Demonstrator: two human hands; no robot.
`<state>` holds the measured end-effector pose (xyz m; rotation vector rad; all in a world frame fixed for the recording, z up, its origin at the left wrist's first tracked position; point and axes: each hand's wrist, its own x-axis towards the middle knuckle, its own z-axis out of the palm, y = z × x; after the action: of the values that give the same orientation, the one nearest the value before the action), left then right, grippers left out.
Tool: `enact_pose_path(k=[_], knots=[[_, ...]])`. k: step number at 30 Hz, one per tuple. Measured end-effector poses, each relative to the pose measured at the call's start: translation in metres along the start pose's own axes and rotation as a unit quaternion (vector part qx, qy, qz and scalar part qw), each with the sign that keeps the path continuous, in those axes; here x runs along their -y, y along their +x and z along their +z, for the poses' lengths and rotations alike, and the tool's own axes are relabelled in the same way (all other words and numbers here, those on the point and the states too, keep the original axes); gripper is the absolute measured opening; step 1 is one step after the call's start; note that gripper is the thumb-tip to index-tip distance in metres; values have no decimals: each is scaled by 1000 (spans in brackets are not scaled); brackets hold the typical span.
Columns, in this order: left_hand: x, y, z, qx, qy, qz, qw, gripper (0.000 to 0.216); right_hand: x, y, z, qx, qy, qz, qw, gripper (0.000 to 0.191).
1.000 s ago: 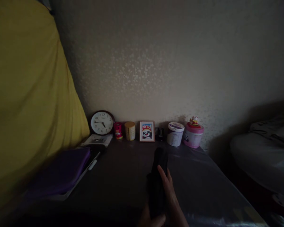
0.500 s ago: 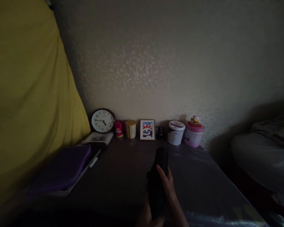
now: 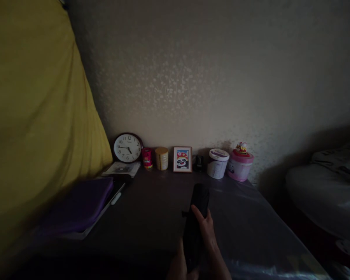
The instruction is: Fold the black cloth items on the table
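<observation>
A long black bundle, by its look a folded umbrella (image 3: 194, 233), is held slantwise above the dark table, its far end pointing toward the wall. A small dark tab sticks out on its left side. My right hand (image 3: 205, 227) is closed round its upper part from the right, thumb lying across the top. At the lower end my left hand (image 3: 179, 262) wraps round it, partly in shadow and slightly blurred. The dim light hides the bundle's surface details.
Along the wall behind the table (image 3: 151, 206) stand a clock (image 3: 128, 147), a red can (image 3: 147, 158), a yellow-lidded canister (image 3: 162, 159), a framed panda picture (image 3: 182, 159), a white tub (image 3: 218, 164) and a pink tub (image 3: 240, 167). A purple case (image 3: 78, 204) lies left, beside a yellow curtain (image 3: 41, 97).
The black folded umbrella has shifted slightly, and its side tab now stands out more. My left hand has moved a little at the lower end. Both hands keep their hold.
</observation>
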<state>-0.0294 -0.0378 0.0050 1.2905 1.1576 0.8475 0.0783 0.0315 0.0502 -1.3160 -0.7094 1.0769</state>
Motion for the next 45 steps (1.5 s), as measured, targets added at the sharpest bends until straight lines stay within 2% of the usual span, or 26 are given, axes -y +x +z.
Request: enact_pose_path(k=[1, 3, 4, 6, 8, 10, 12, 15, 18, 20, 22, 25, 27, 30, 34, 36, 38, 41, 43, 45], knots=[[-7, -2, -2, 29, -47, 0, 998, 89, 1, -1, -2, 11, 11, 14, 1000, 61], [-19, -6, -5, 114, -131, -51, 983, 73, 5, -3, -5, 27, 29, 33, 999, 58], [-23, -7, -4, 127, -137, -69, 980, 69, 7, -4, -5, 34, 33, 37, 998, 56], [-26, -7, -1, 111, -94, -113, 983, 63, 11, -7, -5, 43, 30, 34, 998, 54], [-20, -5, 5, 47, -12, -125, 991, 65, 12, -9, -2, 45, 13, 24, 999, 54], [-11, -3, 9, -14, 63, -81, 995, 71, 12, -11, 2, 33, 0, 3, 999, 56], [-3, -1, 9, -40, 133, -39, 989, 79, 10, -11, 6, 12, -7, -12, 1000, 59], [-5, -3, 2, -39, 170, -23, 984, 86, 6, -8, 6, 9, -6, -7, 1000, 61], [-20, -10, -5, 5, 63, 1, 998, 85, 3, -7, 2, 25, 9, 23, 999, 63], [-28, -13, -6, 62, 12, -65, 996, 76, 3, -8, 0, 27, 12, 33, 999, 61], [-29, -13, -4, 64, 26, -108, 992, 67, 4, -9, -1, 29, 4, 26, 999, 59], [-19, -10, 1, -27, 139, -51, 989, 73, 4, -10, 3, 26, -5, 5, 1000, 62], [-10, -7, 1, -58, 213, -28, 975, 80, 3, -9, 7, 24, -7, -9, 1000, 64], [-7, -7, -5, -39, 225, -7, 974, 85, 1, -8, 10, 16, -4, -18, 1000, 63], [-21, -7, -18, -7, 103, 71, 992, 87, -2, -8, 10, 4, 6, 3, 1000, 64], [-25, -2, -21, -13, 63, 53, 997, 87, -4, -6, 10, 4, -4, 11, 1000, 65], [-23, 5, -21, -55, 84, 91, 991, 79, -7, -4, 9, 4, -20, 0, 1000, 64], [-11, 17, -22, -113, 183, 167, 962, 69, -13, 2, 6, 6, -74, -52, 996, 60], [-4, 22, -25, -119, 243, 188, 944, 68, -18, 7, 4, -4, -135, -107, 985, 61], [-1, 24, -29, -105, 285, 169, 938, 70, -24, 12, 1, -26, -181, -149, 972, 67]])
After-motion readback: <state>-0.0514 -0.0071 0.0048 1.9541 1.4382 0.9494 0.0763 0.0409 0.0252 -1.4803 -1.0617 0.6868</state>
